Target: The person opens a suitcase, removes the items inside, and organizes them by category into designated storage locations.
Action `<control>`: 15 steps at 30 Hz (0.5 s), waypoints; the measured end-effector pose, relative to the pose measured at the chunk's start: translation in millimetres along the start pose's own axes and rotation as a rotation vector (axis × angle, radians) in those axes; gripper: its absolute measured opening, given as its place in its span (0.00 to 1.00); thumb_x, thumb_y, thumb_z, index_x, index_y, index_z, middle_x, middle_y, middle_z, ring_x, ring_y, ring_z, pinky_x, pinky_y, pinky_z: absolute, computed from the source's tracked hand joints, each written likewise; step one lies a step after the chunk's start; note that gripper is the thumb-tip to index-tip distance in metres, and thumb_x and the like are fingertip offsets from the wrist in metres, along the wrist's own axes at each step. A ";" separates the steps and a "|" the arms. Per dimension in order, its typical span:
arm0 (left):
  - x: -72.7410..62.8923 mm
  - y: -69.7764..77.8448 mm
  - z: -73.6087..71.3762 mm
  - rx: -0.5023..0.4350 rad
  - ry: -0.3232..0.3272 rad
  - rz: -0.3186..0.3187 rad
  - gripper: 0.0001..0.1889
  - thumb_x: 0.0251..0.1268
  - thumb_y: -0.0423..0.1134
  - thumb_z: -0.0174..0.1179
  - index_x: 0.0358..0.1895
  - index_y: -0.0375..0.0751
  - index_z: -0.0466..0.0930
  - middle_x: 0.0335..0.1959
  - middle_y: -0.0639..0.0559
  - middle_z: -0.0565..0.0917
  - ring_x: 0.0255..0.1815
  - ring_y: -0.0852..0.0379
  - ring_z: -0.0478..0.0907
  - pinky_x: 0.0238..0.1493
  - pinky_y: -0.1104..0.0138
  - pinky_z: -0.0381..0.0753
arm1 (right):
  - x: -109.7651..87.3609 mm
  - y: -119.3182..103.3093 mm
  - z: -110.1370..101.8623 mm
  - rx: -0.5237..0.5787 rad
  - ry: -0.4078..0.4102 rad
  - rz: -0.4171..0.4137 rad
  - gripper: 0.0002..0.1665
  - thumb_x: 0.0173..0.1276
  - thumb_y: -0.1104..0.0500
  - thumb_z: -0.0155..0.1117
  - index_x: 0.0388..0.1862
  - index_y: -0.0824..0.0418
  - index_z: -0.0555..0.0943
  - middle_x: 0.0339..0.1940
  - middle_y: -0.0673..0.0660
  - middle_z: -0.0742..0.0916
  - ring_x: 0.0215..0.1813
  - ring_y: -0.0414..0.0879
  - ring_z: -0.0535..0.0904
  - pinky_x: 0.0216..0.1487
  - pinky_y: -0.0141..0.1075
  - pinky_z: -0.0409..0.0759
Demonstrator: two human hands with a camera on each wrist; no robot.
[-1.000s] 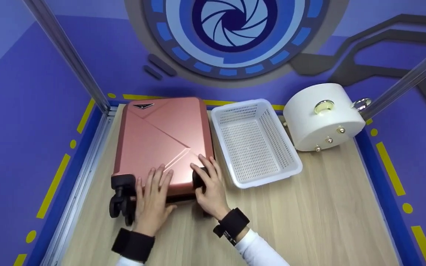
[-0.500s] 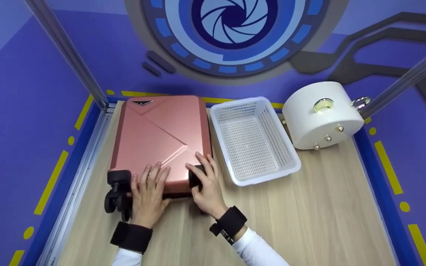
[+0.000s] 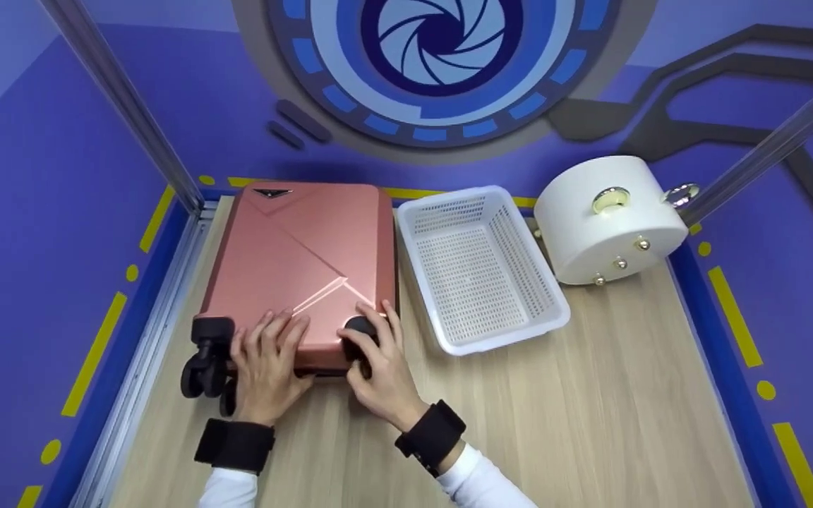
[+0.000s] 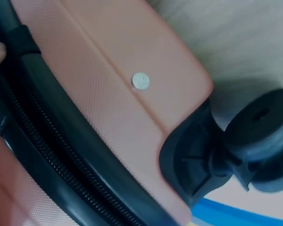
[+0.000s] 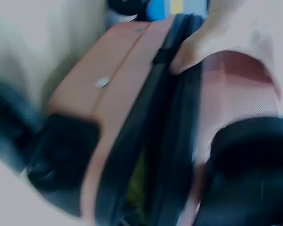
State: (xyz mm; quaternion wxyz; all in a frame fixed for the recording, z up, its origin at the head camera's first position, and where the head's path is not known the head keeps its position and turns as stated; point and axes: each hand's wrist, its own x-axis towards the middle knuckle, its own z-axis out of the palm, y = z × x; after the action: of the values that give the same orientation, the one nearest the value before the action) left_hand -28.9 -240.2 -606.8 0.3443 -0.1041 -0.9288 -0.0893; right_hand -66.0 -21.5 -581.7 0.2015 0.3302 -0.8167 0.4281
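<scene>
A pink hard-shell suitcase lies flat on the wooden floor, its wheeled end towards me. My left hand grips the near edge of the top shell, fingers on top and thumb at the seam. At the near right corner, my right hand curls round the edge beside a black wheel mount. Black caster wheels stick out at the near left corner. Between the shells runs a black zip. The right wrist view, blurred, has a dark gap along the seam with something yellowish-green inside.
Close to the suitcase's right side stands a white perforated basket. Beyond it, a white rounded bag with gold-coloured studs and metal rings rests by the back wall. Purple walls and a metal rail bound the floor on the left.
The suitcase's near end has swung slightly left, and both hands have moved left with it. The basket and white bag keep their places on the floor.
</scene>
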 end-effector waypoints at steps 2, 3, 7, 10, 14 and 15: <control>-0.8 -1.6 -0.5 -0.006 0.016 0.013 0.65 0.07 0.45 0.92 0.71 0.44 0.75 0.67 0.38 0.76 0.70 0.33 0.68 0.66 0.36 0.58 | -7.2 5.3 -5.1 0.064 -0.008 0.005 0.35 0.59 0.61 0.71 0.69 0.58 0.79 0.78 0.67 0.73 0.81 0.74 0.61 0.77 0.64 0.67; -1.3 -2.7 -1.0 -0.010 0.027 0.019 0.66 0.07 0.44 0.92 0.71 0.44 0.75 0.67 0.37 0.76 0.69 0.32 0.68 0.66 0.35 0.58 | -11.8 8.4 -7.8 0.102 -0.004 0.013 0.37 0.62 0.59 0.70 0.72 0.60 0.76 0.79 0.67 0.72 0.82 0.71 0.61 0.79 0.62 0.66; -0.8 -6.6 -6.0 -0.032 0.064 0.026 0.67 0.06 0.44 0.91 0.72 0.41 0.74 0.66 0.35 0.76 0.67 0.30 0.68 0.64 0.32 0.57 | -35.1 23.9 -13.5 0.241 0.073 0.067 0.39 0.70 0.62 0.58 0.80 0.68 0.64 0.80 0.68 0.70 0.83 0.59 0.64 0.84 0.46 0.61; 3.4 -8.7 -12.2 -0.044 0.097 0.013 0.68 0.07 0.47 0.91 0.72 0.39 0.73 0.68 0.35 0.77 0.68 0.30 0.69 0.66 0.30 0.57 | -52.3 36.4 -11.3 0.236 0.115 0.127 0.38 0.72 0.68 0.52 0.80 0.70 0.61 0.78 0.70 0.72 0.82 0.57 0.66 0.83 0.35 0.59; 11.1 -11.5 -21.0 -0.043 0.143 -0.022 0.69 0.09 0.54 0.90 0.73 0.38 0.72 0.72 0.37 0.76 0.70 0.31 0.70 0.72 0.29 0.58 | -67.4 49.5 -5.6 0.117 0.052 0.178 0.36 0.73 0.67 0.57 0.79 0.68 0.65 0.77 0.67 0.75 0.79 0.61 0.69 0.83 0.37 0.62; 13.1 -12.3 -22.6 -0.050 0.159 -0.033 0.69 0.09 0.55 0.89 0.73 0.37 0.72 0.73 0.37 0.76 0.71 0.32 0.71 0.74 0.30 0.58 | -69.8 52.4 -4.1 0.073 0.025 0.166 0.35 0.74 0.66 0.59 0.78 0.67 0.67 0.76 0.66 0.76 0.78 0.63 0.70 0.82 0.40 0.65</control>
State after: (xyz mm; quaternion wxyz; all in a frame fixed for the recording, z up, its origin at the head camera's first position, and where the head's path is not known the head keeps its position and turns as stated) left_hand -27.7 -255.7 -582.4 0.4126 -0.0897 -0.8977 -0.1260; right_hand -54.2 29.3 -651.8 0.1635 0.2631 -0.8226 0.4767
